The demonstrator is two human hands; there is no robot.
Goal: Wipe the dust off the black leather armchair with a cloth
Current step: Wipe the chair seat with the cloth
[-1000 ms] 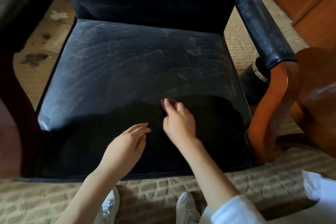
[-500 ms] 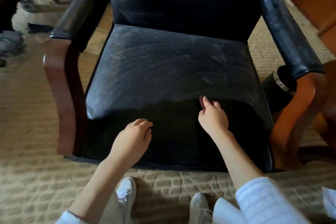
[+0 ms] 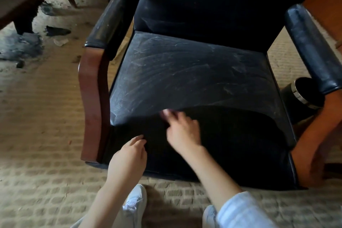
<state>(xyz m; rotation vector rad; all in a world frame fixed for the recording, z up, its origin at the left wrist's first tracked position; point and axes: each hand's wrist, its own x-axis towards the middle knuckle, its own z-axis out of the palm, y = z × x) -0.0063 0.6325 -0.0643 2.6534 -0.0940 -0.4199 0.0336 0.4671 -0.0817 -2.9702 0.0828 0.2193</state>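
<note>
Since the last frame, right hand [image 3: 182, 131] slid left along the armchair [image 3: 185, 72] seat's front edge — fingers curled on something pinkish, perhaps the cloth; I cannot tell. Left hand [image 3: 129, 153] loosely curled, bracing.

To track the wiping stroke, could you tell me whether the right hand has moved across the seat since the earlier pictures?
Yes. The right hand has slid along the seat toward the left armrest.
</note>
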